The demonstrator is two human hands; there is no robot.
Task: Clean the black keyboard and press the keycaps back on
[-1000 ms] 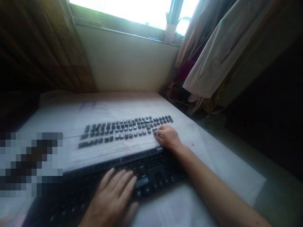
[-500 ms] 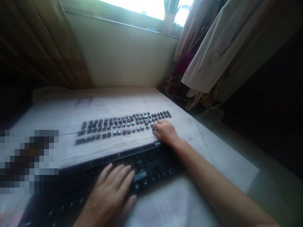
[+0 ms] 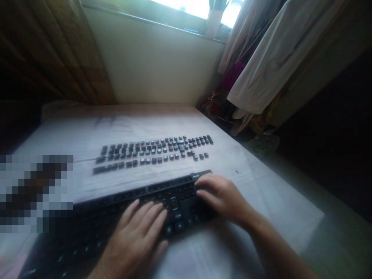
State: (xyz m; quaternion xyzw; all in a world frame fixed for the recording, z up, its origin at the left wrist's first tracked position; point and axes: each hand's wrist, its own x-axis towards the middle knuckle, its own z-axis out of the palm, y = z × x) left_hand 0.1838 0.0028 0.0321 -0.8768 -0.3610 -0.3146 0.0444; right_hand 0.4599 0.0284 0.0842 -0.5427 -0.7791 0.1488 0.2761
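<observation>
A black keyboard [image 3: 128,197] lies at a slant in front of me, with bare key sockets over much of it and some keycaps in place near its front edge. My left hand [image 3: 139,232] rests on its middle, open, fingers stretched out. Over the keyboard's right end is my right hand [image 3: 221,195], thumb and forefinger brought close together in a pinch. Whatever is between those fingertips, if anything, is too dark and small to make out. Behind the keyboard, loose black keycaps [image 3: 148,148] stand in several rows on the pale tabletop.
The pale table surface [image 3: 261,182] ends in an edge on the right. A cable [image 3: 85,159] runs left of the loose keycaps. Curtains [image 3: 95,58] hang at the left, clothes [image 3: 261,69] at the right. A window [image 3: 194,7] is behind, and the far left is pixelated.
My right hand has moved from the right part of the loose keycaps back toward me, over the keyboard's right end. My left hand stays on the keyboard. The view has shifted slightly.
</observation>
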